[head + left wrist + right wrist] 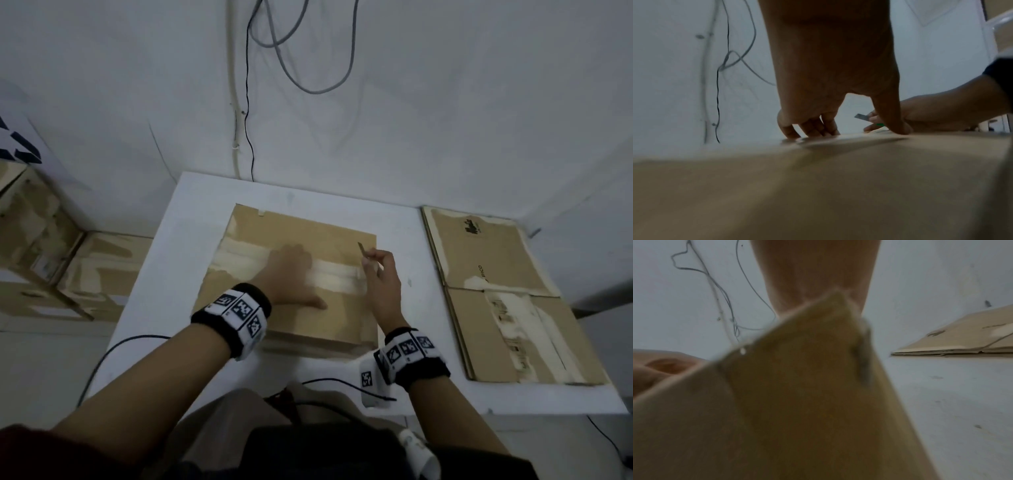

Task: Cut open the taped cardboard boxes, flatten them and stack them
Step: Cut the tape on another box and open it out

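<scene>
With the taped box (291, 274) at the table's (144, 281) centre, the left hand (291, 274) presses flat-fingered on its top while the right hand (382, 277) pinches a blade (362, 249) at the right edge, so a slip along the tape (337, 279) could nick those 5 fingers.

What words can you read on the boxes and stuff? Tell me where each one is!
"PICO": printed sideways on the flattened brown cardboard box at the right of the white table.
Black logo near that box's far edge: too blurred to read.
Dark print on its pale tape strip: too blurred to read.
Black-and-white square code markers on the wristbands: patterns, not words.
Labels on the brown boxes stacked at the left: too small to read.
</scene>
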Available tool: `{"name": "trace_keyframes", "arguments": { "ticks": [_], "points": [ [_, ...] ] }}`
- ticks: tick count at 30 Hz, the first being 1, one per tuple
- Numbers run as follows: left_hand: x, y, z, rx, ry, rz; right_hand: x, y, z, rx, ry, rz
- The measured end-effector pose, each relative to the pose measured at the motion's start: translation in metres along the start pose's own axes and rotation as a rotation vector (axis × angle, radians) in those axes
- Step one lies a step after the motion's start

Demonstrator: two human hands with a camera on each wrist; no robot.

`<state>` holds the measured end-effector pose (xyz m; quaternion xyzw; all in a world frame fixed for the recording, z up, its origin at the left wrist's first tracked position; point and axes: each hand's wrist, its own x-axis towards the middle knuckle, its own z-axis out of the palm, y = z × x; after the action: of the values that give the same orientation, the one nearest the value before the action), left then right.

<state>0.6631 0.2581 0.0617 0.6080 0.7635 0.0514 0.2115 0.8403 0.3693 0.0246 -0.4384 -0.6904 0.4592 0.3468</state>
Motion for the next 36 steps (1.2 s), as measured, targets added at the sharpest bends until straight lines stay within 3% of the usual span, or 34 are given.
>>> {"name": "trace_keyframes", "arguments": {
  "ticks": [3,8,14,18,20,31,36],
  "points": [
    [0.005,0.022,0.006,0.027,0.005,0.025,0.009,-0.009,-0.016,0.003,-0.084,0.034],
    [0.006,0.023,0.010,0.000,0.049,0.039,0.020,-0.022,-0.045,-0.286,-0.187,-0.050],
    [0.004,0.024,0.011,-0.031,0.054,0.024,0.017,-0.041,-0.020,-0.522,-0.391,-0.274],
    [0.004,0.024,0.011,-0.040,0.059,0.023,0.021,-0.050,-0.019,-0.861,-0.443,-0.326],
    [0.003,0.025,0.010,-0.052,0.058,0.021,0.024,-0.051,-0.029,-0.940,-0.433,-0.277],
    [0.008,0.025,0.000,-0.004,0.046,0.034,0.021,-0.044,-0.053,-0.868,-0.309,-0.103],
    [0.011,0.021,-0.001,-0.003,0.034,0.028,0.007,-0.036,-0.047,-0.858,-0.195,-0.171]
  ]
}}
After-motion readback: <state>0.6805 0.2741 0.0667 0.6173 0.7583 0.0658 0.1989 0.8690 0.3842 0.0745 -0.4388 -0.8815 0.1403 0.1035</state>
